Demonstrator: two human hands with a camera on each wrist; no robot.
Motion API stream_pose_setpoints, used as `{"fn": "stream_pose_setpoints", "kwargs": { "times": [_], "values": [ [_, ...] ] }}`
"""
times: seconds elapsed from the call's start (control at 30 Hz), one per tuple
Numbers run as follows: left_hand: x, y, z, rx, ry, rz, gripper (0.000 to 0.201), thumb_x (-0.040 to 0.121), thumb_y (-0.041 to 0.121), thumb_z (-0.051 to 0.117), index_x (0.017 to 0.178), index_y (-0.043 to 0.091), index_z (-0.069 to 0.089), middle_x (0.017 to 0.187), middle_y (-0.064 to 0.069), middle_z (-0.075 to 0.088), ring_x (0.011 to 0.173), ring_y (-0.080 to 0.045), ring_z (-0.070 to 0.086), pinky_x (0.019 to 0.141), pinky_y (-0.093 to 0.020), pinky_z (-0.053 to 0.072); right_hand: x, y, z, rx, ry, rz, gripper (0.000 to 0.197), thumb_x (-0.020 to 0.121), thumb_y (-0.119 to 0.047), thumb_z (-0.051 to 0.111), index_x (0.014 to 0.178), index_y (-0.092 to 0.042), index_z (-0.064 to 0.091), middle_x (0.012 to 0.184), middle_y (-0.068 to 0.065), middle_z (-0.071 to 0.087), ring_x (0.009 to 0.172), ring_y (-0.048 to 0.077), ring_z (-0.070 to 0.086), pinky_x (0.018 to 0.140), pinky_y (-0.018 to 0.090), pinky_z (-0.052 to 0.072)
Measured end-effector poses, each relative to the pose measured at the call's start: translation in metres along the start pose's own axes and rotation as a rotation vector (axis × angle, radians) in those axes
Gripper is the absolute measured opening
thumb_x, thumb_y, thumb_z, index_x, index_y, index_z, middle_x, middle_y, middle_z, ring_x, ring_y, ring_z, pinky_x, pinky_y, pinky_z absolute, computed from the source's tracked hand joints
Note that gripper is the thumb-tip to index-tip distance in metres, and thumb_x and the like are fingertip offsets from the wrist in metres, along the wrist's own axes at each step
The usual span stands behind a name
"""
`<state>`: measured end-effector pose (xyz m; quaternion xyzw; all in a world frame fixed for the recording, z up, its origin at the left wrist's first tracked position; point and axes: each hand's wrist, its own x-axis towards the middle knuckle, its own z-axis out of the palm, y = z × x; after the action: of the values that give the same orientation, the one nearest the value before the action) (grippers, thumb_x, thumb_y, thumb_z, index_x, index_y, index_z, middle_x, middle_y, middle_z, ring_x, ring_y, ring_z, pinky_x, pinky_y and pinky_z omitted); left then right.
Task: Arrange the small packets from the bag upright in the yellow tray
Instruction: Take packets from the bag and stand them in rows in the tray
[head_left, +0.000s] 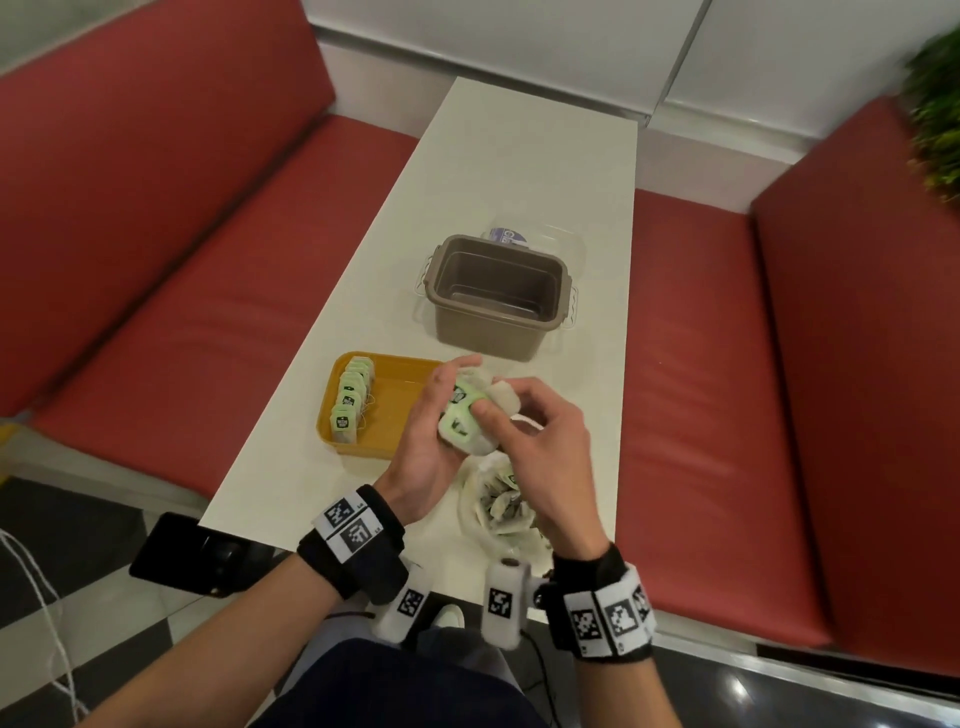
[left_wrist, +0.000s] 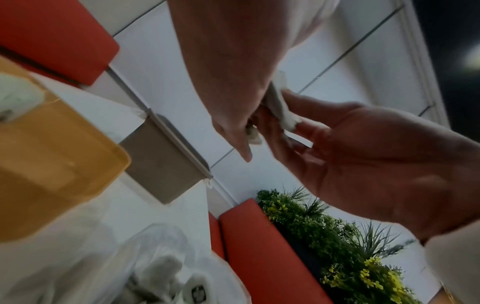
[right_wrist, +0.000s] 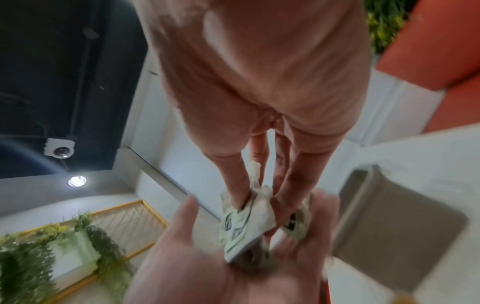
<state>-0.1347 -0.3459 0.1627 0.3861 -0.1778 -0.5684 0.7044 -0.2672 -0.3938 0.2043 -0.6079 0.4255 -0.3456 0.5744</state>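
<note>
Both hands are up over the tabletop, just right of the yellow tray, sorting a small bunch of packets. The left hand lies palm-up with its fingers loosely curled under the bunch, cradling it. The right hand pinches one packet between thumb and fingers; in the right wrist view its fingertips press into the top of the stack. A row of packets already stands upright along the tray's left side; the right part of the tray is bare. The bag, with more packets inside, lies near the person. An empty brown tub stands farther off.

The step looks like separating one packet. Next, it should be carried left and set on edge beside the row.
</note>
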Motion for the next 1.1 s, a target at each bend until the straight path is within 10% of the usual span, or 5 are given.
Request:
{"fn": "stream_pose_setpoints", "kwargs": {
  "times": [0.27, 0.43, 0.6, 0.83, 1.1],
  "values": [
    [0.002, 0.009, -0.035, 0.012, 0.179, -0.105, 0.055, 0.095, 0.034, 0.072, 0.141, 0.005, 0.063, 0.118, -0.02, 0.072, 0.104, -0.028, 0.073, 0.086, -0.036, 0.063, 0.011, 0.034, 0.056, -0.342, 0.008, 0.002, 0.012, 0.1, -0.046, 0.073, 0.102, -0.034, 0.072, 0.091, -0.011, 0.077, 0.083, 0.011, 0.074, 0.077, 0.043, 0.062],
    [0.009, 0.03, -0.066, 0.005, 0.256, -0.158, 0.045, 0.104, 0.031, 0.067, 0.132, -0.004, 0.067, 0.13, -0.026, 0.072, 0.115, -0.031, 0.074, 0.093, -0.035, 0.063, 0.024, 0.028, 0.095, -0.542, -0.071, -0.002, 0.024, 0.099, -0.034, 0.073, 0.124, -0.031, 0.073, 0.104, -0.005, 0.06, 0.098, -0.006, 0.05, 0.079, 0.005, 0.04],
    [0.024, 0.064, -0.096, -0.024, 0.312, -0.195, 0.047, 0.106, 0.032, 0.066, 0.129, -0.009, 0.066, 0.121, -0.026, 0.075, 0.105, -0.032, 0.075, 0.094, -0.041, 0.06, 0.033, 0.007, 0.135, -0.46, -0.078, 0.003, 0.038, 0.096, -0.026, 0.078, 0.131, -0.034, 0.067, 0.11, -0.015, 0.068, 0.103, 0.002, 0.066, 0.09, 0.02, 0.055],
    [0.042, 0.11, -0.129, -0.096, 0.351, -0.225, 0.032, 0.104, 0.03, 0.069, 0.119, 0.001, 0.068, 0.114, -0.021, 0.074, 0.094, -0.026, 0.076, 0.078, -0.033, 0.064, 0.048, -0.023, 0.157, -0.438, 0.096, -0.099, 0.014, 0.103, -0.019, 0.071, 0.115, -0.024, 0.075, 0.103, -0.018, 0.077, 0.092, -0.007, 0.072, 0.081, 0.008, 0.053],
    [0.046, 0.14, -0.15, -0.072, 0.241, -0.258, 0.019, 0.105, 0.025, 0.069, 0.108, 0.006, 0.068, 0.105, -0.015, 0.076, 0.091, -0.021, 0.076, 0.078, -0.031, 0.064, 0.065, -0.007, 0.184, -0.311, 0.055, 0.164, 0.045, 0.094, -0.072, 0.068, 0.124, -0.038, 0.069, 0.097, -0.009, 0.079, 0.082, 0.01, 0.077, 0.085, 0.042, 0.065]
  ]
}}
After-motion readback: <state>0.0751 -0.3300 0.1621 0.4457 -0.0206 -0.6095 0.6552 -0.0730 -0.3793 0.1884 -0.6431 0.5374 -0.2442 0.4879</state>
